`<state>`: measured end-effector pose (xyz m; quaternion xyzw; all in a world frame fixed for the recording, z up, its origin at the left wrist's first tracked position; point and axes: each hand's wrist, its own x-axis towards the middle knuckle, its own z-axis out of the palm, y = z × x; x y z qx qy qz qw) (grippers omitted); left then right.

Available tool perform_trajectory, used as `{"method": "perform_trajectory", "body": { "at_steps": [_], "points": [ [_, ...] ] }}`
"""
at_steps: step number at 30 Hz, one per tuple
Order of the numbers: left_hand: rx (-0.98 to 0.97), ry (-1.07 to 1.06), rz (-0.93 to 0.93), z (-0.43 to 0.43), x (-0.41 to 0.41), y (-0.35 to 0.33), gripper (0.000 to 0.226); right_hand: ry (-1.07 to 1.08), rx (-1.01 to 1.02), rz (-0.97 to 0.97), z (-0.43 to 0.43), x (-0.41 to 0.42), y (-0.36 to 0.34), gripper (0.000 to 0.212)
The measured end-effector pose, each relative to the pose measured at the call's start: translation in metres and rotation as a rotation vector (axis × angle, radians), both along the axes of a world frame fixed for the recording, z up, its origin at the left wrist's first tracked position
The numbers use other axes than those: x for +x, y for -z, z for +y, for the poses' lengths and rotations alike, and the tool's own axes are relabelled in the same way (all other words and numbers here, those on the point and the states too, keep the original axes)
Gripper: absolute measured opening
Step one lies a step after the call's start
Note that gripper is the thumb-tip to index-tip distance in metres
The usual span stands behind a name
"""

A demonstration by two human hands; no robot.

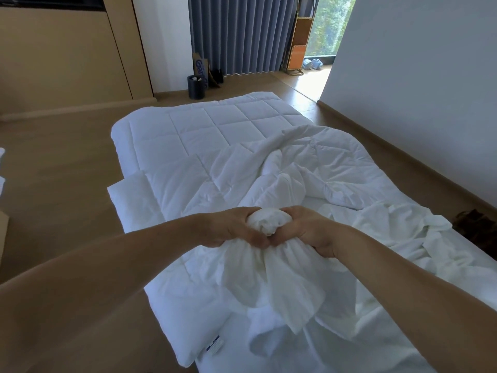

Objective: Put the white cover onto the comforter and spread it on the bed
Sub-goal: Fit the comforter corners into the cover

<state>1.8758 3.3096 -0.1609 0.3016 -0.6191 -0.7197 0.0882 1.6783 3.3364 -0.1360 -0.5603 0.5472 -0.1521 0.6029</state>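
Observation:
A white quilted comforter (204,130) lies spread over the bed, flat at the far end and rumpled toward me. The thin white cover (285,286) is bunched on top of it and trails off to the right (390,230). My left hand (228,230) and my right hand (306,230) are pressed together in the middle of the view. Both are closed around one gathered wad of the cover, lifted a little above the comforter. Loose folds of the cover hang below my fists. A label shows on the comforter's near left corner (215,345).
Wooden floor surrounds the bed on the left and far side. A dark waste bin (196,87) stands by the blue curtain (242,33) beyond the bed. A white wall (416,76) runs close along the right. Dark shoes (476,224) lie on the floor at right.

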Motion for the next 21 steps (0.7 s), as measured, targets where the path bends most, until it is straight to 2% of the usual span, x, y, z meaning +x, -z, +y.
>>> {"method": "perform_trajectory", "body": {
  "at_steps": [4,7,11,13,17,21],
  "points": [
    [-0.045,0.023,-0.069,0.001,0.005,0.006,0.053,-0.032,-0.007,0.059,-0.002,0.003,0.002,0.035],
    [-0.112,0.006,-0.227,-0.002,0.008,0.006,0.052,-0.046,0.023,0.096,-0.002,0.005,0.002,0.036],
    [-0.430,0.020,-0.465,-0.012,0.007,-0.006,0.028,-0.140,0.194,0.114,-0.001,0.005,-0.002,0.042],
    [-0.519,0.000,-0.488,-0.017,0.004,-0.011,0.020,-0.172,0.236,0.125,-0.004,0.004,-0.007,0.041],
    [-0.539,-0.008,-0.459,-0.023,0.001,-0.012,0.019,-0.160,0.216,0.153,-0.006,0.004,-0.010,0.041],
    [-0.654,-0.001,-0.462,-0.027,-0.002,-0.008,0.024,-0.094,0.197,0.059,-0.002,0.002,0.000,0.039]
  ]
}}
